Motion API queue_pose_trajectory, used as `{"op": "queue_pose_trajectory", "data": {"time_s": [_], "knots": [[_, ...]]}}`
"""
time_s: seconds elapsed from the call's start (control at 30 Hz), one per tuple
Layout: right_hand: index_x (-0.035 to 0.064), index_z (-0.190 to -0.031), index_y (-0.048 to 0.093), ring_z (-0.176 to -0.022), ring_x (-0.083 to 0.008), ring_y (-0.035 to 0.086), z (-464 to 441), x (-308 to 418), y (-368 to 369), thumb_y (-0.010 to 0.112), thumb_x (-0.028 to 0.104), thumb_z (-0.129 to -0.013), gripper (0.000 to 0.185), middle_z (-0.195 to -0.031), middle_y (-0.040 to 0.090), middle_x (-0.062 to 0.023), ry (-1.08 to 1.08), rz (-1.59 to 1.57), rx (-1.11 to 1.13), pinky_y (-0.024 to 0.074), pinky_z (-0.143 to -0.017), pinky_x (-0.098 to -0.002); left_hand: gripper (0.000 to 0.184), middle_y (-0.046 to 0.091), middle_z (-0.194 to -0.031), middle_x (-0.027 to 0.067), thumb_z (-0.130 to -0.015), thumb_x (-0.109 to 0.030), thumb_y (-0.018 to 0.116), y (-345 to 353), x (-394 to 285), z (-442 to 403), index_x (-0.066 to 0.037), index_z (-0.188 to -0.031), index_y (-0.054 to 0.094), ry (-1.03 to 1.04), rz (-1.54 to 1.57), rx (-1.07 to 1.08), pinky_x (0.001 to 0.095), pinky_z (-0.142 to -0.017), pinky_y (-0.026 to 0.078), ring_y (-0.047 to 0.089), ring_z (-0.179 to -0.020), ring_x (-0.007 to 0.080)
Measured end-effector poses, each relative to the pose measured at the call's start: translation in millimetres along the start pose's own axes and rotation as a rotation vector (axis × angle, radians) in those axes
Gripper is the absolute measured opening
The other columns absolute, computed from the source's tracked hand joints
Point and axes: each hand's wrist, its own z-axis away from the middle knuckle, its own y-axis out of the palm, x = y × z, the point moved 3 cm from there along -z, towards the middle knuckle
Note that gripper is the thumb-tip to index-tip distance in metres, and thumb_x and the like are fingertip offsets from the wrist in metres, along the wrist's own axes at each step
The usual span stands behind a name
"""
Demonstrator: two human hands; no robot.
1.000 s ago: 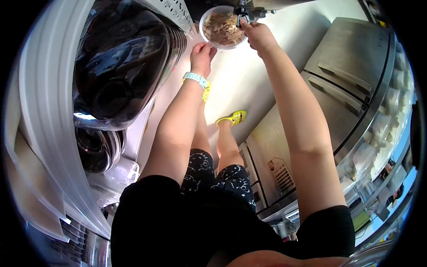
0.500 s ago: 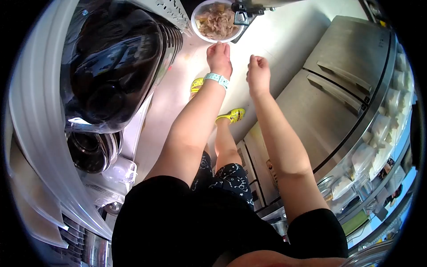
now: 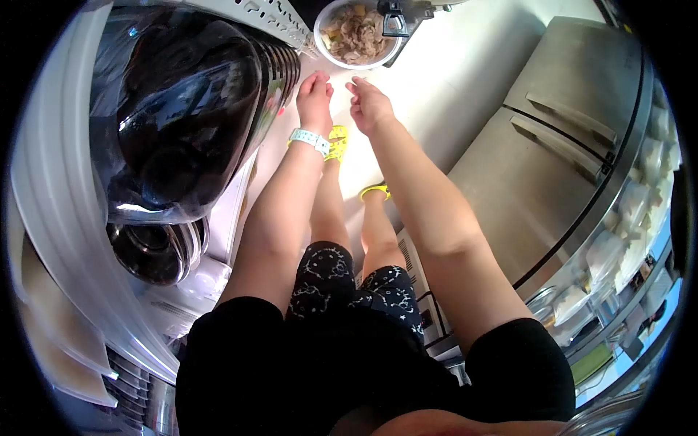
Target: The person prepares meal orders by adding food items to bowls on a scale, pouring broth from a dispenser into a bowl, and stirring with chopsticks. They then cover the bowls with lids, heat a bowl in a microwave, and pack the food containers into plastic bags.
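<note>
My left hand (image 3: 315, 103), with a pale blue patterned watch band (image 3: 310, 140) at the wrist, is held out in mid-air, its fingers loosely bent and a little apart. To its right is my right hand (image 3: 371, 107), turned inward, fingers half curled with gaps between them. I see nothing in either hand, and they do not touch each other. Just beyond both, a round white bowl (image 3: 396, 57) holds brownish pieces that look like sliced meat (image 3: 358, 35). A black clip-like part (image 3: 393, 23) overlaps the bowl's right edge.
On the left stand stacked black containers with clear covers (image 3: 182, 109) and several round dark bowls (image 3: 149, 254). A perforated white rack (image 3: 265, 18) is behind them. A stainless steel fridge (image 3: 538, 174) lines the right, with clear bags and packs (image 3: 607, 247) along it. Pale floor (image 3: 465, 65) lies ahead.
My left hand has moved left, away from the bowl's near edge. My right hand has swung left and inward, closer to the left. The feet have changed places in a step.
</note>
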Motion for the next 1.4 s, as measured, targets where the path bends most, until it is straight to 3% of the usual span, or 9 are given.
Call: {"op": "queue_pose_trajectory", "data": {"time_s": [0.6,0.77,0.87,0.93,0.97,1.03,1.17,1.33,1.4], "knots": [[0.0118,-0.103,0.058,-0.057,-0.0053,0.043,-17,17,-9,0.059,0.018,-0.093,0.011,-0.091,0.062,-0.0006,-0.058,-0.297,-0.095,0.0322,-0.044,-0.0157,0.019,0.059,-0.096,0.0068,-0.091,-0.012,0.061,40,3,-8,-0.001,-0.105,0.053,-0.103,0.092,0.14,0.0272,-0.079,0.052,0.059,-0.087,0.0152],[0.0095,-0.083,0.056,-0.046,-0.0092,0.038,-27,48,-36,0.062,0.01,-0.083,0.006,-0.065,0.047,0.0008,-0.154,-0.159,-0.152,0.0281,-0.037,-0.0228,0.017,0.06,-0.096,0.0055,-0.092,-0.014,0.059,41,14,-1,-0.003,-0.105,0.056,-0.194,0.004,0.19,0.0295,-0.082,0.05,0.059,-0.09,0.0157],[0.0111,-0.096,0.059,-0.053,-0.0041,0.04,-28,60,-46,0.059,0.018,-0.093,0.007,-0.084,0.063,0.0008,-0.116,-0.109,-0.166,0.0301,-0.042,-0.0151,0.017,0.06,-0.098,0.0061,-0.093,-0.016,0.057,31,9,-19,-0.004,-0.105,0.057,0.211,-0.334,0.32,0.0303,-0.083,0.049,0.058,-0.094,0.0169],[0.0112,-0.1,0.06,-0.052,-0.0037,0.04,-32,58,-53,0.059,0.016,-0.093,0.009,-0.087,0.064,-0.001,-0.184,-0.209,-0.064,0.0307,-0.041,-0.0146,0.021,0.059,-0.102,0.0086,-0.092,-0.019,0.053,41,-20,-10,-0.005,-0.107,0.057,0.792,-1.508,0.358,0.0343,-0.085,0.047,0.057,-0.097,0.0203],[0.0112,-0.1,0.06,-0.052,-0.0037,0.04,-33,44,-60,0.059,0.016,-0.093,0.009,-0.087,0.064,-0.001,-0.185,-0.208,-0.064,0.0307,-0.041,-0.0146,0.021,0.059,-0.102,0.0086,-0.092,-0.019,0.053,38,-22,-14,-0.005,-0.107,0.057,0.791,-1.507,0.358,0.0343,-0.085,0.047,0.057,-0.097,0.0203],[0.0129,-0.107,0.059,-0.052,-0.0033,0.041,-31,-2,-74,0.057,0.016,-0.095,0.013,-0.089,0.065,-0.0012,-0.01,-0.328,-0.09,0.0316,-0.04,-0.0139,0.028,0.06,-0.11,0.0137,-0.086,-0.022,0.056,40,-17,-25,-0.006,-0.108,0.06,1.212,-1.854,0.306,0.0411,-0.089,0.046,0.058,-0.1,0.0271],[0.0193,-0.118,0.054,-0.051,-0.0029,0.04,5,-64,-87,0.051,0.016,-0.098,0.021,-0.1,0.065,0.0008,0.249,-0.519,-0.232,0.032,-0.04,-0.0133,0.031,0.058,-0.114,0.015,-0.085,-0.022,0.055,30,-12,-41,-0.005,-0.111,0.059,1.388,-1.847,0.175,0.0423,-0.094,0.042,0.055,-0.105,0.0272],[0.0187,-0.129,0.047,-0.052,-0.0033,0.038,20,-71,-84,0.052,0.017,-0.097,0.033,-0.119,0.058,0.001,0.218,-0.452,-0.135,0.0298,-0.043,-0.0152,0.025,0.06,-0.104,0.0145,-0.084,-0.021,0.056,61,-52,9,-0.006,-0.103,0.061,1.422,-1.894,0.217,0.0406,-0.084,0.047,0.058,-0.095,0.0262],[0.0183,-0.129,0.047,-0.052,-0.0033,0.038,22,-66,-86,0.052,0.017,-0.097,0.033,-0.12,0.058,0.0009,0.194,-0.438,-0.135,0.0295,-0.043,-0.0153,0.021,0.061,-0.096,0.0135,-0.083,-0.021,0.056,60,-40,8,-0.006,-0.097,0.062,1.245,-1.836,0.215,0.0402,-0.079,0.048,0.059,-0.088,0.0258]]}}
